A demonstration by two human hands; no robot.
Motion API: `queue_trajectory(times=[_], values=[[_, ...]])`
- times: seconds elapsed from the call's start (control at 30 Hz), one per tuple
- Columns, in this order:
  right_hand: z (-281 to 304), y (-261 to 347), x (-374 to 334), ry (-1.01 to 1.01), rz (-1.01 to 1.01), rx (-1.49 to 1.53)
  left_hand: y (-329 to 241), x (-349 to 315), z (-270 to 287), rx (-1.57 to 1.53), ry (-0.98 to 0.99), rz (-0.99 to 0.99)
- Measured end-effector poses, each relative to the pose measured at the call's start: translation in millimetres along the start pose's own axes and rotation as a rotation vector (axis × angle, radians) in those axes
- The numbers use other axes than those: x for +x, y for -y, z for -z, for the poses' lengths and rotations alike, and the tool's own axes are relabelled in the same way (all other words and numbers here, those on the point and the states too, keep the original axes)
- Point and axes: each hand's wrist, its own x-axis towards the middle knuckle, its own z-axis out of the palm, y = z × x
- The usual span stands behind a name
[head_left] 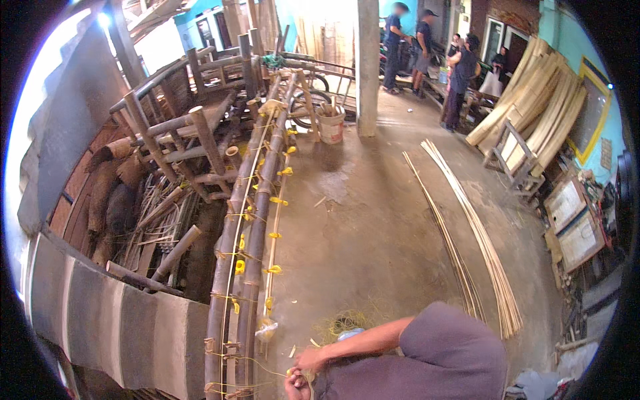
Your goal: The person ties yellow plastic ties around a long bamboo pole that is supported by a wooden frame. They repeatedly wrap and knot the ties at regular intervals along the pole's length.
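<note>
Yellow cord (267, 367) runs from the dark bamboo poles (251, 283) to the left hand (297, 386), right of them; its fingers curl together, apparently pinching cord. Right hand (309, 361), also right of poles: cannot tell finger closure. Risk: cord tangle (333, 325), farther right, could snag if pulled.

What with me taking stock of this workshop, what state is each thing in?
Bamboo poles: side by side, bearing yellow ties
Yellow cord: running from poles to fingers
Cord tangle: loose on floor
Bucket: upright, holding sticks
Pale strips: lying in two groups
Wide slats: leaning
</note>
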Motion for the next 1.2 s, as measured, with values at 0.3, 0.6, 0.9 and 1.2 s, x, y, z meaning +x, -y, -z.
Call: queue_trajectory(times=[0.3,0.6,0.9,1.2], values=[[14,-4,17,-0.137,0.050,0.480,-36,7,2,-0.173,0.068,-0.120],[46,0,24,-0.107,-0.116,0.588,-31,30,32,0.322,0.196,-0.091],[48,4,-8,-0.215,-0.163,0.446,12,58,51,0.744,0.174,-0.126],[53,-7,-17,-0.306,-0.257,0.330,10,80,78,1.089,0.227,-0.115]])
